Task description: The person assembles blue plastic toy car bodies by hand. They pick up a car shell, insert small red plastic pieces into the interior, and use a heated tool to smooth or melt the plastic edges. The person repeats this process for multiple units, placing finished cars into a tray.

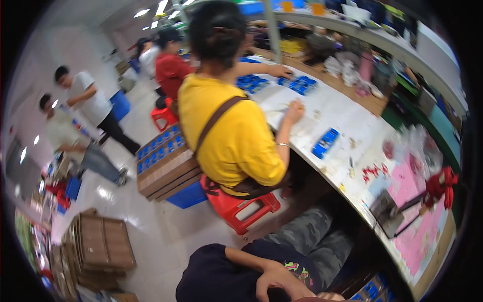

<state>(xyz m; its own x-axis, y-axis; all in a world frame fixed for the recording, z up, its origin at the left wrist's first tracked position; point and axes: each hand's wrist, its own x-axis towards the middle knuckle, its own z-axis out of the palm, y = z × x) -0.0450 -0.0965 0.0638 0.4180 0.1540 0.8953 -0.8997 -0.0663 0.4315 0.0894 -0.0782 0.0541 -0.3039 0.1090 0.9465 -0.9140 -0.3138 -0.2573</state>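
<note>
My left hand point(282, 283) shows at the lower edge, below a dark sleeve, in front of my dark shirt. Its thumb and fingers are apart, with nothing visible between them; the frame cuts off the fingertips. Of my right hand point(329, 297) only a sliver seems to show beside it, too little to read its fingers. Both hands are away from the white workbench point(347, 173). On the bench lie a blue car-shaped piece point(326, 143), small red pieces point(375, 171) and a metal fixture point(387, 214) with a red-handled lever point(441, 189).
A co-worker in yellow point(231, 136) sits on a red stool point(236, 204), hands over blue pieces point(303, 84). Boxes with blue pieces point(163, 161) stand behind. Stacked brown trays point(105, 241) sit on the floor. Other people stand farther left. A clear plastic bag point(420, 146) lies on the bench.
</note>
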